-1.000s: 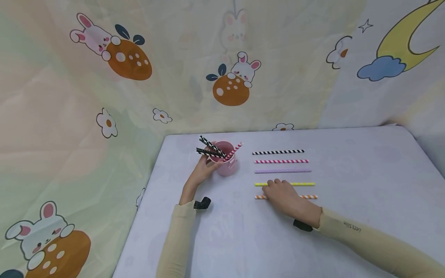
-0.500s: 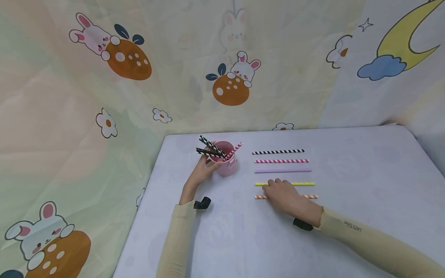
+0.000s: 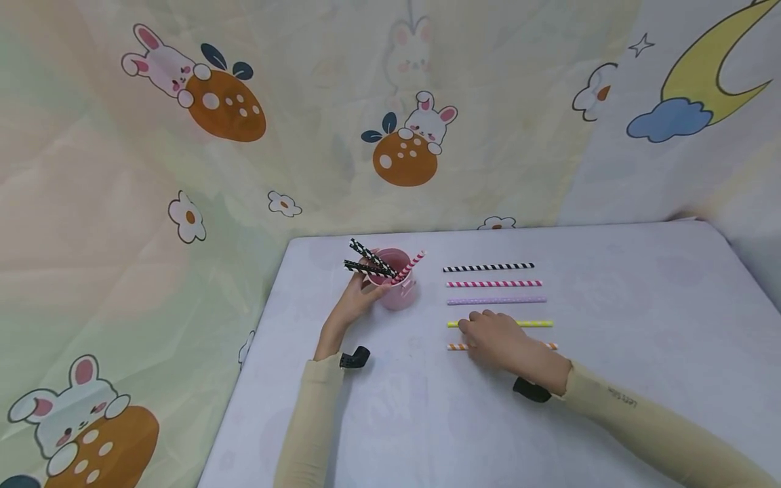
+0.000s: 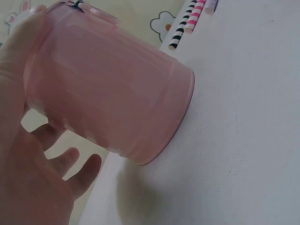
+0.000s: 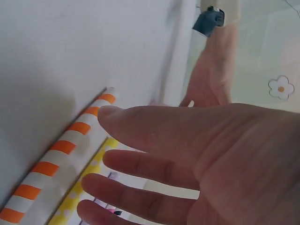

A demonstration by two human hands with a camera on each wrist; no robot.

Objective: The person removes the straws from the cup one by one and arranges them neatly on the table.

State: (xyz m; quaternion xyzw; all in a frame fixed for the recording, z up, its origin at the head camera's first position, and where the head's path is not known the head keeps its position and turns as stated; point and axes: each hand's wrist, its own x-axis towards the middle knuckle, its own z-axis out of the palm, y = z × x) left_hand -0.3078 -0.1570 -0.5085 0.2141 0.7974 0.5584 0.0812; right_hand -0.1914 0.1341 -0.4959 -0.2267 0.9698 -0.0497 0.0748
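My left hand (image 3: 356, 298) grips a pink cup (image 3: 399, 296) near its rim, thumb on the near side. Several black-and-white patterned straws (image 3: 366, 266) and a red-and-white striped straw (image 3: 410, 266) lean in the cup. In the left wrist view the cup (image 4: 108, 89) stands large, with three fingers loose below it. My right hand (image 3: 497, 339) hovers over a yellow straw (image 3: 535, 324) and an orange-and-white striped straw (image 3: 457, 347), hiding their middles. The right wrist view shows its thumb and fingers extended and apart, nothing between them, thumb tip overlapping the orange-striped straw (image 5: 61, 147).
Beyond the yellow straw lie a purple dotted straw (image 3: 497, 300), a pink-and-white striped straw (image 3: 494, 284) and a black-and-white striped straw (image 3: 488, 268), roughly parallel. All rest on the white table (image 3: 641, 305). A printed curtain (image 3: 512, 163) rises behind its far edge.
My right hand has shifted slightly left and away from me, covering more of the orange-striped straw's right part. My left hand, the cup and the straws stay where they were.
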